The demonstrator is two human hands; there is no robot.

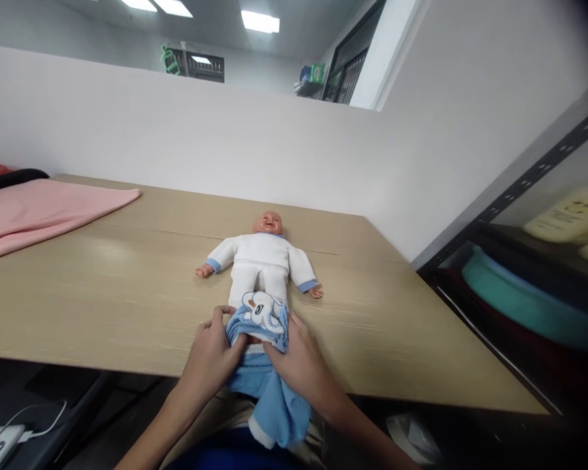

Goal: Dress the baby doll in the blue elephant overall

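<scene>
A baby doll (261, 253) lies on its back on the table, head away from me, in a white top and white trousers with blue cuffs. Around its lower legs is a blue terry garment (279, 411) with an elephant face on it; part of the cloth hangs over the table's front edge. My left hand (214, 346) grips the garment's left side, thumb inside the opening. On the opposite side my right hand (301, 356) pinches the cloth in the same way. The doll's feet are mostly hidden by the fabric and my hands.
A pink cloth (53, 209) covers the left end of the wooden table (127, 294). To the right, a metal shelf rack holds a teal basin (524, 300) and a pale yellow bottle (568, 212). A white power bank (2, 444) with a cable sits low at left.
</scene>
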